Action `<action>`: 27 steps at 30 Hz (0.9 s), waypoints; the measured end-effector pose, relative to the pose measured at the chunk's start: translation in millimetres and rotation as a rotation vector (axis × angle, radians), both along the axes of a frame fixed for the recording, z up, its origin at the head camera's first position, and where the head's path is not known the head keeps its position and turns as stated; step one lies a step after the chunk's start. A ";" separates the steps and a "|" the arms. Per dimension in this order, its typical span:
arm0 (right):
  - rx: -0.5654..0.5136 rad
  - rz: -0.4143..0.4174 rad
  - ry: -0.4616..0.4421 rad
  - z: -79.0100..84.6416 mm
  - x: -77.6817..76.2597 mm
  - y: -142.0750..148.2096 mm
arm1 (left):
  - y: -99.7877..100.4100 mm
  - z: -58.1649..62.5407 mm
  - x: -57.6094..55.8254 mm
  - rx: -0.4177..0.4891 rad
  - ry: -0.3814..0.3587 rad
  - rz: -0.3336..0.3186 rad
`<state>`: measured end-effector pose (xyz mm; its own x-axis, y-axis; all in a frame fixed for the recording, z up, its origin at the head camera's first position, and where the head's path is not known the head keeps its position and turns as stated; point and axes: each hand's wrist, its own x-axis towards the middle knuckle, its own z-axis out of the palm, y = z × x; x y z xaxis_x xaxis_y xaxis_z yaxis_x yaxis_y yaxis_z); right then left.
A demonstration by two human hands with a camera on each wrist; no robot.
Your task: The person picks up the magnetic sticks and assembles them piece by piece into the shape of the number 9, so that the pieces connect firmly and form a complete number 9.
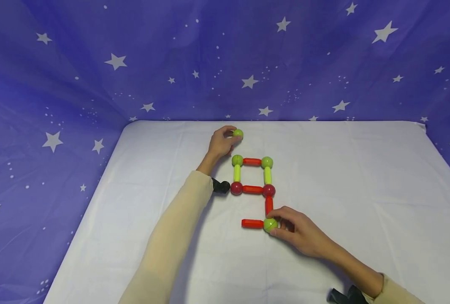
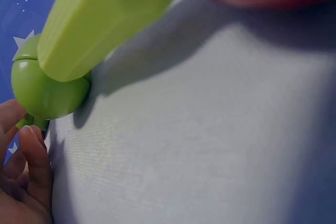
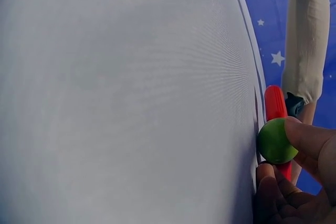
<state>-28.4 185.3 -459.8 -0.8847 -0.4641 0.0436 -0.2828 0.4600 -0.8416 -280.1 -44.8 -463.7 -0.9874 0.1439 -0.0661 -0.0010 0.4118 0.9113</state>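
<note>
At the back of the white table, my left hand [image 1: 222,142] pinches a loose green ball [image 1: 238,134] between thumb and fingers. Just in front lies a flat figure of balls and rods. Its square has two green balls [image 1: 267,162] behind, two red balls [image 1: 269,190] in front, red rods [image 1: 253,190] across and yellow-green rods [image 1: 237,173] at the sides. From the right red ball a red rod [image 1: 269,205] leads to a nearer green ball [image 1: 270,225], which my right hand [image 1: 302,232] grips. Another red rod [image 1: 252,223] points left from that ball, its far end free.
A black wrist mount [image 1: 221,186] on the left arm is right beside the left red ball. Another black mount [image 1: 347,295] sits at the right wrist. White cloth [image 1: 361,177] covers the table, and a blue starry curtain [image 1: 225,55] hangs behind and at the sides.
</note>
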 end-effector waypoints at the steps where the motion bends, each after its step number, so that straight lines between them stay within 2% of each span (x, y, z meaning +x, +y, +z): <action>1: 0.003 0.002 -0.003 0.1 -0.2 -0.1 | -0.6 -0.1 0.3 -0.001 0.006 0.000; 3: 0.009 0.004 -0.006 0.1 -0.6 -0.2 | -2.3 -0.3 1.1 0.010 0.016 0.005; 7: 0.012 0.000 -0.004 0.2 -0.7 -0.5 | -7.9 0.3 3.7 0.108 0.015 0.015; 11: 0.007 -0.003 -0.011 0.4 0.2 -0.5 | -14.7 1.5 8.4 0.230 -0.028 0.021; 14: 0.000 -0.006 -0.010 0.1 1.0 -1.0 | -19.9 3.5 14.0 0.282 -0.067 0.021; 27: -0.008 -0.016 0.008 0.1 1.3 -1.6 | -47.3 17.0 50.9 0.272 -0.115 -0.079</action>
<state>-27.0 183.7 -459.7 -0.8914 -0.4500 0.0541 -0.2823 0.4579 -0.8430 -229.2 -92.2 -446.7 -0.9608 0.2476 -0.1249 -0.0878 0.1555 0.9839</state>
